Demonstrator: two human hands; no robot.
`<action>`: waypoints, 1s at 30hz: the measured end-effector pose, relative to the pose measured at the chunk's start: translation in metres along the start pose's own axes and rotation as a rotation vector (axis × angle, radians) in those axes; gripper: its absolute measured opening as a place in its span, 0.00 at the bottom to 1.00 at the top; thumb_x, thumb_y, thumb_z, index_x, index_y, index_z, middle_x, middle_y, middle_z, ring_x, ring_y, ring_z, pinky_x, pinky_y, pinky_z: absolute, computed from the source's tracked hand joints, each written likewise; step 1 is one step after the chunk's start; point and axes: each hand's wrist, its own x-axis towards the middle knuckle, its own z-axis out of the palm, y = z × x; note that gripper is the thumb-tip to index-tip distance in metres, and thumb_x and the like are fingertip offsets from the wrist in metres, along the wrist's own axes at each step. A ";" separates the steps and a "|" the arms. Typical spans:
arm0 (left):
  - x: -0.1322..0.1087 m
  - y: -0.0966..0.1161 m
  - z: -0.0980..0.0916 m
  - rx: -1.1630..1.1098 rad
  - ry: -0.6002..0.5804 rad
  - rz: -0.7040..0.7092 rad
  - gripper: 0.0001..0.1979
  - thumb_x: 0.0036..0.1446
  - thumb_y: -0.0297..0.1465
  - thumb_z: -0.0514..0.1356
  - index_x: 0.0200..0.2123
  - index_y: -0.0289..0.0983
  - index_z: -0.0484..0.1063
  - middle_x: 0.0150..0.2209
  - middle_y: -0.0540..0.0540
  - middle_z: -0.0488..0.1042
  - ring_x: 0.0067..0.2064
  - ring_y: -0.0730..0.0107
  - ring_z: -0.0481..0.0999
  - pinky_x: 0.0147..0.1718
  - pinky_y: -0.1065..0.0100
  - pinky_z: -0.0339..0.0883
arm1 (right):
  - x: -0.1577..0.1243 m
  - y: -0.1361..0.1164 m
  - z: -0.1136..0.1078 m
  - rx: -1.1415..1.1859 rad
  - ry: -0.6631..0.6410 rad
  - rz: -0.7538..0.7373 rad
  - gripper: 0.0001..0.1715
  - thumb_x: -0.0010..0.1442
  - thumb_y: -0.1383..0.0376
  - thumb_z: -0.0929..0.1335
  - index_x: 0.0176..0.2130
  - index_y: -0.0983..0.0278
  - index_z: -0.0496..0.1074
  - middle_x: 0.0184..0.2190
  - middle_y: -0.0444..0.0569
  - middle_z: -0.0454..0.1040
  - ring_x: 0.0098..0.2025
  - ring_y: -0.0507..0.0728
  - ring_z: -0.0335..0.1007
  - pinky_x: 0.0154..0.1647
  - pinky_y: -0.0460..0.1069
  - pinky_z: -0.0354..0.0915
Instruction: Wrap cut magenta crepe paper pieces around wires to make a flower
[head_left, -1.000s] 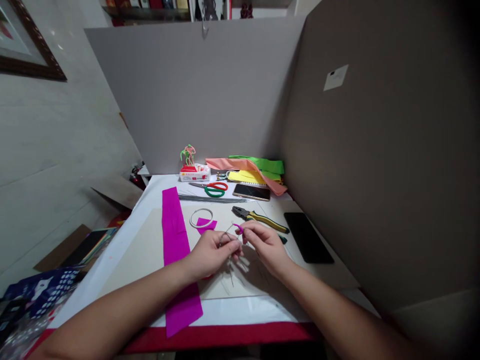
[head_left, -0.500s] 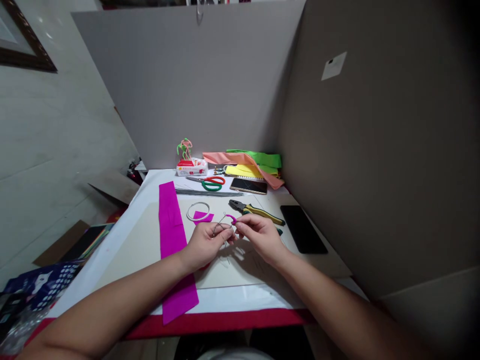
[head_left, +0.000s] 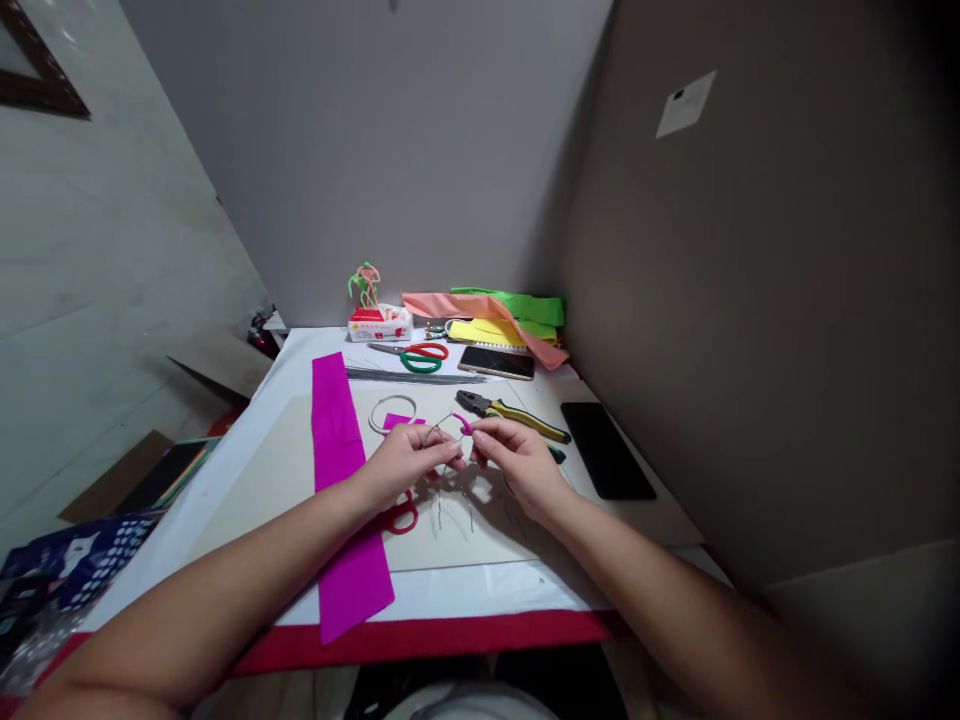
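Both hands meet above the middle of the white table (head_left: 247, 470). My left hand (head_left: 401, 468) pinches a thin bent wire (head_left: 444, 440) at its left side. My right hand (head_left: 517, 470) pinches the wire's right side, where a small piece of magenta paper (head_left: 464, 424) is wrapped on it. Two wire ends hang down below the hands toward the cardboard sheet (head_left: 450, 540). A long magenta paper strip (head_left: 341, 490) lies left of my left hand. Red scissor handles (head_left: 400, 517) peek out under my left wrist.
Pliers (head_left: 510, 410), a white ring (head_left: 391, 412), green and red scissors (head_left: 416, 356), a bundle of straight wires (head_left: 412, 376), two phones (head_left: 496, 362) (head_left: 606, 450), coloured paper sheets (head_left: 502, 325) and a small box (head_left: 379, 322) lie behind the hands. Grey partitions (head_left: 750, 300) close the back and right.
The view tilted down, so everything sits a little higher in frame. The hands stayed pinched on the wire and red scissor handles now show under my left wrist.
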 end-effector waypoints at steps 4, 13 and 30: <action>0.001 -0.002 0.004 0.013 -0.008 -0.040 0.15 0.52 0.39 0.64 0.27 0.31 0.76 0.26 0.44 0.78 0.25 0.72 0.73 0.25 0.72 0.64 | 0.000 0.001 0.000 -0.042 -0.003 0.024 0.14 0.50 0.56 0.73 0.31 0.66 0.76 0.21 0.43 0.72 0.23 0.49 0.63 0.26 0.46 0.61; 0.001 0.012 -0.009 0.001 -0.011 -0.086 0.13 0.49 0.39 0.66 0.25 0.32 0.75 0.25 0.45 0.78 0.25 0.72 0.74 0.25 0.71 0.67 | 0.006 0.006 -0.009 -0.194 0.036 -0.039 0.15 0.56 0.56 0.70 0.36 0.65 0.78 0.27 0.47 0.76 0.27 0.52 0.68 0.31 0.48 0.64; 0.005 0.025 -0.025 -0.106 -0.402 -0.279 0.13 0.49 0.38 0.67 0.31 0.31 0.78 0.30 0.40 0.80 0.31 0.67 0.79 0.29 0.70 0.68 | -0.001 0.010 -0.005 0.007 -0.065 0.060 0.14 0.49 0.60 0.75 0.36 0.64 0.76 0.31 0.46 0.78 0.32 0.52 0.73 0.36 0.49 0.69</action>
